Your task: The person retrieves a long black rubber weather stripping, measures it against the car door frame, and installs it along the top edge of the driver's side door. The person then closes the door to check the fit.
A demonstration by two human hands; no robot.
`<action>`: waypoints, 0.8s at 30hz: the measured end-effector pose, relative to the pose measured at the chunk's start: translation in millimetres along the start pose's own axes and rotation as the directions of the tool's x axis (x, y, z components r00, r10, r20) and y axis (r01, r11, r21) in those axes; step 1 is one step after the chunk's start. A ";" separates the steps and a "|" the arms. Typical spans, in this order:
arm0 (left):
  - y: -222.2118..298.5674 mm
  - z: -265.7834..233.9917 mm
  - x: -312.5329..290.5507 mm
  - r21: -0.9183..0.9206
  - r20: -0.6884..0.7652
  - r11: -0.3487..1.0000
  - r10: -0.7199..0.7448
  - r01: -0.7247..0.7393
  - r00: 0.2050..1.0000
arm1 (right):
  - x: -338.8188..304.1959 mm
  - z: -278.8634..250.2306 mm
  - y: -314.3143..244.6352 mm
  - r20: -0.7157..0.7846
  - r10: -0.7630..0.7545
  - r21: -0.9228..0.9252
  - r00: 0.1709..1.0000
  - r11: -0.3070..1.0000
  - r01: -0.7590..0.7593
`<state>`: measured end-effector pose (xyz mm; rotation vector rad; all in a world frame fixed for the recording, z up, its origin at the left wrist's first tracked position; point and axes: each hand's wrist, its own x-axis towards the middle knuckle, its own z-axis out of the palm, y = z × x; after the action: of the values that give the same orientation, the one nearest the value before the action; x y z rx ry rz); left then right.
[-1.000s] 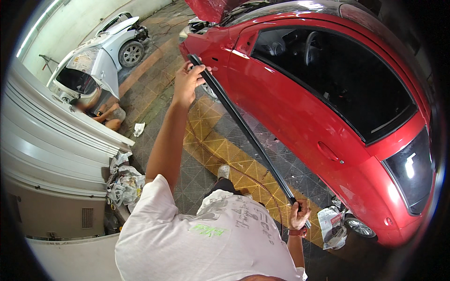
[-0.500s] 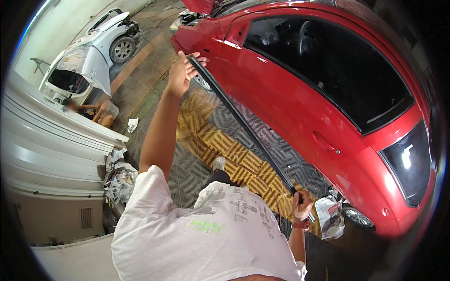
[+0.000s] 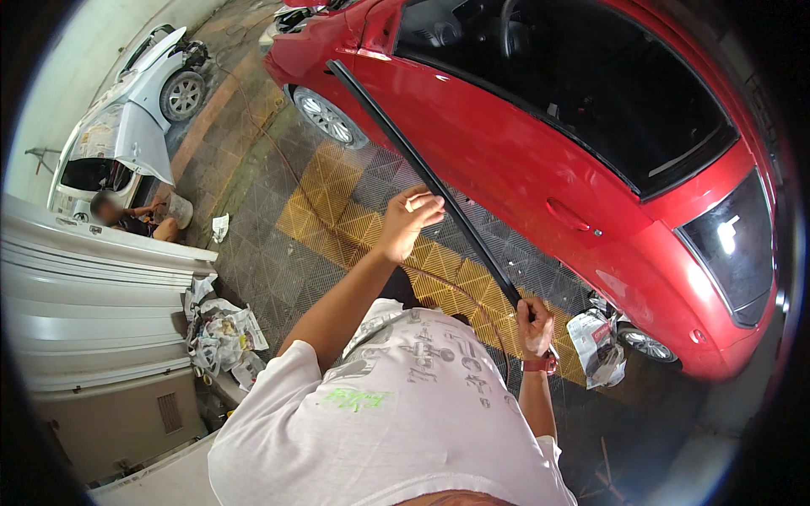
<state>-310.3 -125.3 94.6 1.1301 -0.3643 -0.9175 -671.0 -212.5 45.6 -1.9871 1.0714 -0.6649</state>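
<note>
The left hand [image 3: 408, 223] has come down beside the middle of the black strip [image 3: 419, 170]; can't tell if it grips. The right hand [image 3: 535, 327] squeezes one end, likely carrying it.

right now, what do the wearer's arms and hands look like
The left hand and right hand are ungloved. A reddish-brown band circles the right wrist; none shows on the left. The white sleeves are short.

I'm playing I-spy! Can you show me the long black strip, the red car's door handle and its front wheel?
Long black strip [image 3: 430, 178]: head view, middle of its length.
Door handle [image 3: 569, 214]: head view, middle of its grip.
Front wheel [image 3: 328, 116]: head view, silver spokes near the hub.
</note>
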 end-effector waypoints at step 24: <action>40.0 -72.3 216.4 -0.379 0.070 0.870 -0.314 0.316 0.947 | 232.4 53.8 -82.8 0.088 -0.080 -0.395 0.993 0.912 0.108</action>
<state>-114.9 -244.8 59.8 0.8307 0.0075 -1.2206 -475.5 -361.8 102.3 -2.4062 1.1433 -0.4448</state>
